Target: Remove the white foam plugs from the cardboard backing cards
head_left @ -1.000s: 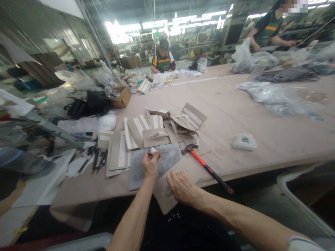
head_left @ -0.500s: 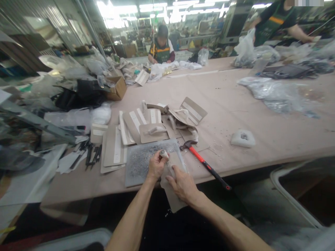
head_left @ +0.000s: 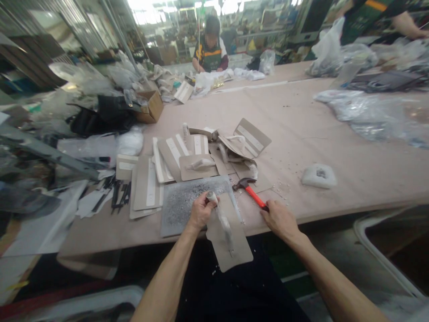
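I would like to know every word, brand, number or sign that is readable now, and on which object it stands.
No text can be read.
Green apron, far right: faint marks, too blurred.
White strips on the panels: tiny marks, too small.
Hammer handle: nothing readable; the right hand covers part.

table [head_left: 284,120]: all of the below being borne on it, panel excepted
slab [head_left: 184,205]: being placed at front edge, left of hammer [head_left: 256,196]
hammer: head being set just right of slab
panel [head_left: 236,243]: being held before front edge, partly over slab's right side
stacked panels [head_left: 144,183]: being laid behind slab and at its left
strips [head_left: 121,197]: being strewn left of stacked panels
block [head_left: 318,176]: being set right of hammer
box [head_left: 151,107]: being placed behind stacked panels, leftward
plastic sheeting [head_left: 372,114]: being spread far right, behind block
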`<state>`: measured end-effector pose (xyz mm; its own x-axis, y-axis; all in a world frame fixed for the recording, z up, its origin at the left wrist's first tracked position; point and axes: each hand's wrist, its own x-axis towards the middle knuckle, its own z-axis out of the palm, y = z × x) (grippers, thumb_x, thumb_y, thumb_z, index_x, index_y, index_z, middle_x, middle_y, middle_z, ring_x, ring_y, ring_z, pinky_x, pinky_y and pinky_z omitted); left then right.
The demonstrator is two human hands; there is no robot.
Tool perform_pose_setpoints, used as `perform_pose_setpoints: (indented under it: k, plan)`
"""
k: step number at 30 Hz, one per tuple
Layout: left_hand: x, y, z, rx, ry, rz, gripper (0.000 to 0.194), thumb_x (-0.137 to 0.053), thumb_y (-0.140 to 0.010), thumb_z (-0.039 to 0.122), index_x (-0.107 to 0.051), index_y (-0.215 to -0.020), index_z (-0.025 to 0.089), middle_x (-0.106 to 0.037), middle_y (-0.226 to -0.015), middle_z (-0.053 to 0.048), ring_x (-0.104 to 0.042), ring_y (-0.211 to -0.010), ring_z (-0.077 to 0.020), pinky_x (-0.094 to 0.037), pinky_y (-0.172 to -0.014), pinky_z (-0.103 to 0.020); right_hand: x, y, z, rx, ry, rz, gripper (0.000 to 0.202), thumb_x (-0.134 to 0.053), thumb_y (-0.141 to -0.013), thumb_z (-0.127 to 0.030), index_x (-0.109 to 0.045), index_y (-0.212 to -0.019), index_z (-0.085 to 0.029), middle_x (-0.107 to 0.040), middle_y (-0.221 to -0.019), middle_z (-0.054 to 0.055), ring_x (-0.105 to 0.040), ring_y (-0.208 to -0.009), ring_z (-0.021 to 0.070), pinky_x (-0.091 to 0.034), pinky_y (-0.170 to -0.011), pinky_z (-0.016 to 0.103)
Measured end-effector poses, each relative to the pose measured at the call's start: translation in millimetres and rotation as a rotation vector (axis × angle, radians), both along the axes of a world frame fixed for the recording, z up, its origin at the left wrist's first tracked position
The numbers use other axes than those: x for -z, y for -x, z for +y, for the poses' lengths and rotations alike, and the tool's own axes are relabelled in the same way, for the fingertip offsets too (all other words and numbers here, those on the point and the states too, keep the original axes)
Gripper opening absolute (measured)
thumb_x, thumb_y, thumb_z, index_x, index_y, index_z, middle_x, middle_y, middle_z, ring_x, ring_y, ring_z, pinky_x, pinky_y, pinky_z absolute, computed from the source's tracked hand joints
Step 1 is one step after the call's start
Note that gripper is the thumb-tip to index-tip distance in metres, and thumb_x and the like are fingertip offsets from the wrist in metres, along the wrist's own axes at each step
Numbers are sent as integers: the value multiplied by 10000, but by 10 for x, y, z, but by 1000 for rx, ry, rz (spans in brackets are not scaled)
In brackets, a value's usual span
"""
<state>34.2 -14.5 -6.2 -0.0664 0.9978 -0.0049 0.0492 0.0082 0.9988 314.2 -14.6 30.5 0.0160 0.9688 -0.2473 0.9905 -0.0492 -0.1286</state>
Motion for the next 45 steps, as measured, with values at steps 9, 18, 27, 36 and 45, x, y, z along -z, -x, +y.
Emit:
perform_pose_setpoints:
  k: [9, 18, 27, 36, 45]
  plan:
    - [-12, 4, -34, 72, -165, 236, 148, -607, -830, 241, -682, -946, 186, -721, -872, -30, -666, -809, -177, -512, -768, -271, -279, 371, -193, 328, 443, 966, 48, -432, -835, -241, -390, -815, -230, -453, -681, -46, -426, -513, 106, -376, -487, 236]
    - [54, -6, -70, 72, -226, 356, 153, -571, -869, 239, -679, -967, 193, -693, -825, -18, -630, -744, -165, -494, -716, -259, -906, 401, -258, -395, -320, 453, 274, -358, -1013, -389, -476, -849, -203, -515, -617, 1, -430, -516, 130, -242, -522, 274]
    - [71, 0, -54, 80, -219, 354, 199, -580, -859, 245, -687, -1020, 197, -711, -885, -31, -656, -829, -187, -503, -784, -285, -1436, 403, -149, -367, -624, 446, 319, -312, -1049, -416, -464, -864, -206, -495, -602, -13, -386, -480, 121, -249, -500, 263]
    - [22, -11, -78, 92, -177, 362, 190, -580, -860, 266, -697, -994, 198, -653, -775, 2, -591, -711, -157, -471, -686, -253, -881, 273, -186, -436, -6, 160, 238, -396, -1027, -339, -549, -940, -178, -567, -646, 29, -408, -508, 140, -162, -541, 313]
    - [43, -19, -68, 72, -173, 285, 200, -625, -819, 257, -706, -990, 194, -722, -864, -25, -674, -808, -186, -534, -780, -288, -142, -59, 36, -129, 33, 85, 278, -421, -1016, -319, -607, -1043, -114, -643, -892, 126, -589, -782, 221, -381, -683, 313]
